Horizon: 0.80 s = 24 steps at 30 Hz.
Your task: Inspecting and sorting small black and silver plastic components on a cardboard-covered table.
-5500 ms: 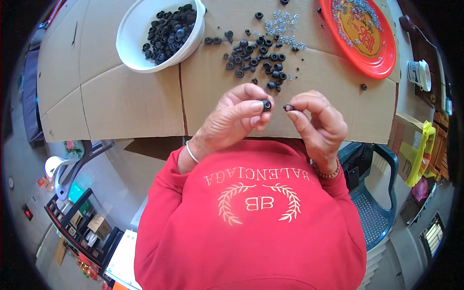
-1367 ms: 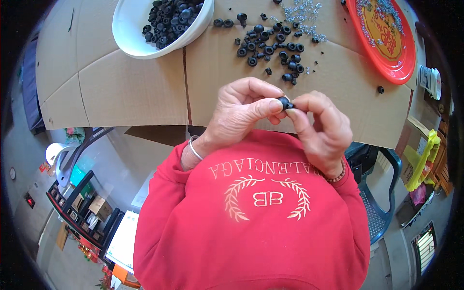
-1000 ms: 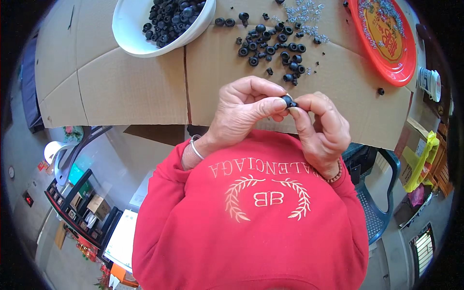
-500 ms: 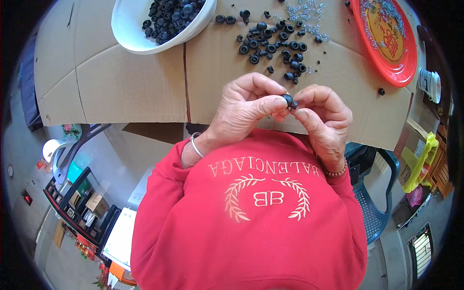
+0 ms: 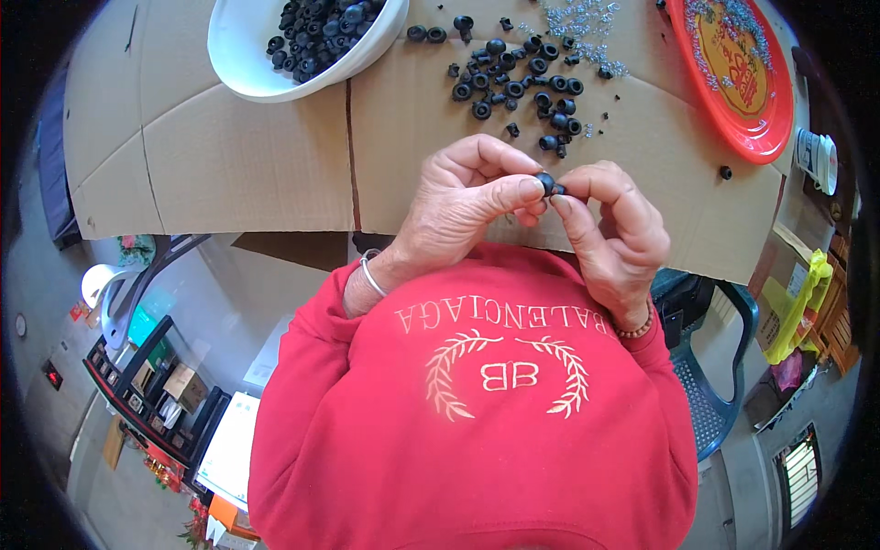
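Observation:
My left hand [image 5: 458, 192] pinches a round black plastic knob [image 5: 544, 181] between thumb and forefinger. From the other side, my right hand [image 5: 621, 229] holds a small black stub [image 5: 559, 190] between thumb and fingertip, right against the knob. Whether the two pieces are joined is too small to tell. Just beyond my hands, on a cardboard sheet [image 5: 247, 174], lies a loose group of black caps and smaller plugs [image 5: 513, 89]. Farther off, tiny clear pieces [image 5: 587, 27] are scattered.
At the far left stands a white bowl [image 5: 240, 75] filled with black knobs. A red plate [image 5: 772, 137] carrying clear bits sits at the far right, with a single black piece [image 5: 725, 172] near it. Close to my right elbow is a dark teal chair [image 5: 720, 422].
My right fingertips have shifted slightly, and the small stub now sits differently against the round knob. My left hand stays nearly in place.

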Motion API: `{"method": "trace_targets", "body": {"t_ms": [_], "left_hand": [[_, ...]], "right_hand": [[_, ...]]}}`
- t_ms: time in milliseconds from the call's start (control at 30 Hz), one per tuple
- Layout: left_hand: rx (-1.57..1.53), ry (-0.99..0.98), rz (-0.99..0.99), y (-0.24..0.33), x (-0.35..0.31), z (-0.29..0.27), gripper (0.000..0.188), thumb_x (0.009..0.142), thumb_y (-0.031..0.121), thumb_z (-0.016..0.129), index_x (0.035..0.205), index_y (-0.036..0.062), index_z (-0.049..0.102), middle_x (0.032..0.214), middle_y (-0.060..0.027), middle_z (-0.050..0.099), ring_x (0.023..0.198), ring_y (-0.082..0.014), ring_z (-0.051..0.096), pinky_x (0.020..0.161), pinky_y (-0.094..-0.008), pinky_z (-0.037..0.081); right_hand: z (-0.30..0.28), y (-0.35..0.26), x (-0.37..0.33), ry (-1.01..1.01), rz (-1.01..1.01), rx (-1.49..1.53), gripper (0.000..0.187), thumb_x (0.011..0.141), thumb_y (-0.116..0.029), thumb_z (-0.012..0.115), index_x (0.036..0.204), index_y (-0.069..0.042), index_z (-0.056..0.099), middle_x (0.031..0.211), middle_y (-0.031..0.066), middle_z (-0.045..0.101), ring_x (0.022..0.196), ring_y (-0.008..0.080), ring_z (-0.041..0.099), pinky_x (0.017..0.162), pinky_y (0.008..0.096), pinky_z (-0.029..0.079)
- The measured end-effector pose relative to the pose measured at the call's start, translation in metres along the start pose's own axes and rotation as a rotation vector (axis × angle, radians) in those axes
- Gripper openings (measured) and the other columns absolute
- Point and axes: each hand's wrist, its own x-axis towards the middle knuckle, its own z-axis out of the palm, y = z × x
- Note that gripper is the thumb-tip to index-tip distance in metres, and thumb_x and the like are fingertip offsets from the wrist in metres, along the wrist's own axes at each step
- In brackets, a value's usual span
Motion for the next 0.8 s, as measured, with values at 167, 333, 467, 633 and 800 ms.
{"method": "trace_targets", "body": {"t_ms": [167,333,467,633,800], "left_hand": [[0.112,0.028,0.008,-0.001,-0.001,-0.001,0.013,0.086,0.004,0.064,0.097,-0.0018,0.059,0.087,-0.0105,0.065,0.075,-0.0134,0.063,0.067,-0.0252,0.054],[0.023,0.038,-0.019,-0.001,-0.001,0.003,0.014,0.086,0.004,0.064,0.098,-0.0017,0.059,0.088,-0.0103,0.065,0.075,-0.0134,0.063,0.067,-0.0252,0.054],[0.082,0.083,-0.007,-0.002,-0.001,0.007,0.016,0.087,0.005,0.063,0.101,-0.002,0.06,0.088,-0.0099,0.065,0.075,-0.0137,0.063,0.068,-0.0248,0.054],[0.084,0.074,-0.062,-0.002,-0.002,0.001,0.017,0.087,0.005,0.063,0.103,-0.0012,0.061,0.091,-0.0095,0.065,0.075,-0.014,0.064,0.068,-0.0248,0.054],[0.039,0.066,-0.061,-0.005,0.0,0.0,0.016,0.088,0.004,0.062,0.103,0.0002,0.062,0.095,-0.0098,0.066,0.078,-0.0147,0.064,0.067,-0.0253,0.054]], "right_hand": [[0.002,0.0,0.003,0.02,-0.244,-0.246,0.017,0.073,0.01,0.066,0.087,0.002,0.059,0.074,0.0102,0.059,0.063,0.0191,0.057,0.056,0.0278,0.045],[0.003,-0.007,0.002,0.007,-0.116,-0.165,0.015,0.075,0.01,0.064,0.087,0.003,0.058,0.073,0.0106,0.057,0.063,0.0181,0.055,0.055,0.0272,0.043],[0.006,-0.002,0.001,0.054,-0.182,-0.279,0.014,0.076,0.01,0.064,0.086,0.002,0.058,0.073,0.0098,0.057,0.062,0.0165,0.054,0.055,0.0257,0.042],[0.001,0.002,-0.003,0.07,0.05,-0.158,0.01,0.081,0.005,0.063,0.089,0.002,0.058,0.079,0.0038,0.058,0.064,0.0077,0.049,0.056,0.0212,0.04],[-0.001,0.001,-0.002,0.076,-0.045,-0.191,0.009,0.083,0.003,0.063,0.09,0.003,0.058,0.082,0.002,0.059,0.067,0.0053,0.048,0.058,0.0184,0.039]]}}
